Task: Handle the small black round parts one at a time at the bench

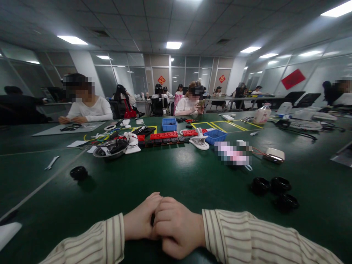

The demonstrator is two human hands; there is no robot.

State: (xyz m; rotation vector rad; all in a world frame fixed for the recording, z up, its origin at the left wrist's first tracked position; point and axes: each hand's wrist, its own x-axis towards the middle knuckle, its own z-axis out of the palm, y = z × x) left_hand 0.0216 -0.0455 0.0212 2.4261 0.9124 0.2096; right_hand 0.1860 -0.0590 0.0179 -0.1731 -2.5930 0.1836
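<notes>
My left hand (140,218) and my right hand (180,226) are pressed together low in the head view, above the near part of the green table. The right hand's fingers are curled over those of the left, which are mostly hidden. A small dark spot shows between the two hands; whether it is an object or shadow I cannot tell. To the left lies a round black plastic part (79,173). On the right sit three similar hollow parts: one black part (260,185), a second black part (280,183) and a third black part (286,202).
Red power strips (165,136) run across the table's middle, beside a metal bowl (110,156) of black items. Two blue bins, a left bin (169,125) and a right bin (216,136), stand behind. A wrench (52,162) lies left. Co-workers sit across the table.
</notes>
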